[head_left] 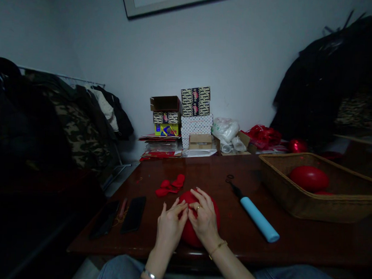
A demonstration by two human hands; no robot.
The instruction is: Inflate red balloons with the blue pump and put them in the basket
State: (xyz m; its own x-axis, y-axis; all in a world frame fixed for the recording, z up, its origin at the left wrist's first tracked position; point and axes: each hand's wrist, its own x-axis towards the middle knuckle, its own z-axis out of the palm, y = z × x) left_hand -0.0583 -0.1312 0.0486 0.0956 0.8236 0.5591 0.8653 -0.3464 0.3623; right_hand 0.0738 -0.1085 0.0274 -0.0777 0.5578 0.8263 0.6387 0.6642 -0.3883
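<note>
A round inflated red balloon [191,233] rests at the table's front edge, between and beneath my two hands. My left hand [171,220] has its thumb and forefinger pinched at the balloon's near top, and what lies between them is too small to make out. Pressed close beside it, my right hand [203,217] wears a ring and has its fingertips together at the same spot, its other fingers lying over the balloon. Several flat red balloons [171,185] lie just beyond. On the right is a light blue hand pump [259,219] with a black nozzle.
A wicker basket [311,207] at the right holds red balloons [309,178]. Two dark phones, one of them [133,214] nearer my left hand, lie at the left. Scissors [229,179] sit behind the pump. Stacked boxes [196,129] and plastic bags [225,130] line the table's back.
</note>
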